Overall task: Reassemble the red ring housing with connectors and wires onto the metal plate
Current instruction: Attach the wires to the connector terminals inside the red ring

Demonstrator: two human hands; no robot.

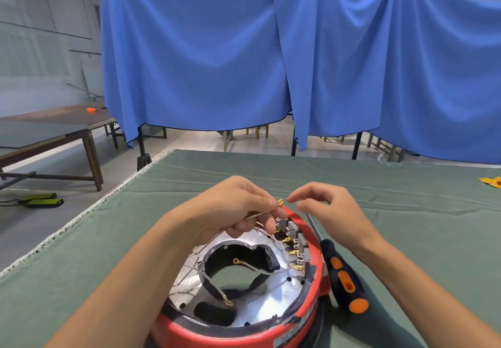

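Progress check, biggest stuff first. The green-covered table (379,212) carries everything, and I'll use the red ring housing (311,301) as my reference since it sits at the near edge, right under the arms.

The housing already wraps around the shiny metal plate (273,299), so the big mating step looks done, though I can't see any fasteners, so no idea if it's screwed down. Just to the right of the housing lies a black and orange screwdriver (343,277), nobody touching it, shaft pointing away.

Inside the housing, along its far-right inner wall, there's a row of terminal blocks (294,239), and several brass connectors (294,252) look seated there with their wires running back over the plate. Two wires ending in ring lugs (236,261) hang loose over the plate's centre opening, so those look unfinished to me.

The left hand (230,212), just above the housing's far rim, pinches a thin wire with a gold spade connector (280,202) sticking out past the fingertips. The right hand (330,209) hovers beside it, holding nothing, thumb and forefinger narrowly apart and almost at the connector.

My guess: roughly past halfway on wiring, with this connector, the loose lugs and any screws left.
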